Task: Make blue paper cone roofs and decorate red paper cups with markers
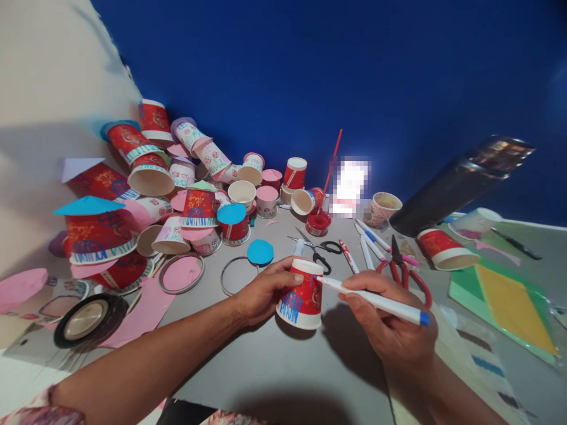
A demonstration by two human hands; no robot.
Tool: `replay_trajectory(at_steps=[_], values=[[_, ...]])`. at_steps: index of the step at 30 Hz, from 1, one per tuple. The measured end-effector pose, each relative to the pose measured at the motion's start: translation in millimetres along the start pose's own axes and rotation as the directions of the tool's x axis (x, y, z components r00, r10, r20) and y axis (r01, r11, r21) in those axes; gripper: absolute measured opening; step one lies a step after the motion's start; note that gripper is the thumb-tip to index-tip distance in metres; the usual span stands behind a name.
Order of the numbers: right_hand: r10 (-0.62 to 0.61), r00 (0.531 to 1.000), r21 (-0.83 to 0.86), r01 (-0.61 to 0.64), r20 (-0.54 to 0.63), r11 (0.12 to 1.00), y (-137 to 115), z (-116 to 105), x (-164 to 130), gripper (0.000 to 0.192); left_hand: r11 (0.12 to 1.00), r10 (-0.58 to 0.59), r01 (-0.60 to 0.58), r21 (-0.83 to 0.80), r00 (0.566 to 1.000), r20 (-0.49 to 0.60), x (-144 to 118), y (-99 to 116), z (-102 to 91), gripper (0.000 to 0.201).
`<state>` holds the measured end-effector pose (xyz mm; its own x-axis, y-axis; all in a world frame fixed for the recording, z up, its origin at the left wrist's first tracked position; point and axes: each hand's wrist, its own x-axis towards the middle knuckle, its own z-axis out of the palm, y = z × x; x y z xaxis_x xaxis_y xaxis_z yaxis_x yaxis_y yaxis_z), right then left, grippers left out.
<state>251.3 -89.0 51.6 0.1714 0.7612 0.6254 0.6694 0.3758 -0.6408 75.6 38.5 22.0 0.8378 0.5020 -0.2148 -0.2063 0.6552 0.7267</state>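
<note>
My left hand (268, 292) is closed around the side of a red paper cup (308, 295), which stands upside down with its white base up and its rim towards the table. Blue pen strokes mark the cup's lower left side and a spot near its top. In my right hand (394, 324) is a white felt-tip pen (376, 300) with a blue end, held in a writing grip. The pen's tip meets the upper right part of the cup, by the blue marks there.
Many decorated paper cups (199, 206) are heaped at the left, some with paper roofs. Behind my hands lie scissors (319, 245), red-handled pliers (401, 268) and several pens (367, 251). A dark flask (452, 192) leans at the right, near coloured paper sheets (509, 307). A metal ring (224, 277) lies left of the cup.
</note>
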Motion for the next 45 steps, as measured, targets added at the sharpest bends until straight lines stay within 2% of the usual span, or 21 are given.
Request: replay_trajectory(at_steps=[9, 20, 34, 40, 45], values=[[-0.046, 0.999, -0.016, 0.047, 0.017, 0.999, 1.7, 0.3, -0.2, 0.010, 1.000, -0.006, 0.006, 0.007, 1.000, -0.010, -0.1, 0.7, 1.6, 0.036], [-0.009, 1.000, -0.043, 0.009, 0.001, 0.999, 1.1, -0.5, 1.2, 0.007, 0.999, -0.025, 0.024, -0.021, 0.998, -0.049, -0.8, 0.7, 1.0, 0.041], [-0.040, 0.999, -0.044, 0.040, 0.000, 0.998, 0.7, -3.0, 3.3, 0.008, 0.998, -0.051, 0.051, -0.031, 0.999, -0.002, 1.2, 1.1, -4.6, 0.044], [-0.044, 0.998, -0.052, 0.042, -0.037, 0.998, -0.7, -2.6, 3.7, 0.005, 0.999, -0.043, 0.044, -0.032, 0.999, 0.014, 1.2, 0.5, -5.2, 0.044], [-0.029, 0.999, -0.037, 0.029, -0.016, 0.999, 0.8, -2.2, 3.4, 0.006, 0.997, -0.053, 0.054, -0.046, 0.998, 0.021, 1.0, 0.3, -5.2, 0.042]])
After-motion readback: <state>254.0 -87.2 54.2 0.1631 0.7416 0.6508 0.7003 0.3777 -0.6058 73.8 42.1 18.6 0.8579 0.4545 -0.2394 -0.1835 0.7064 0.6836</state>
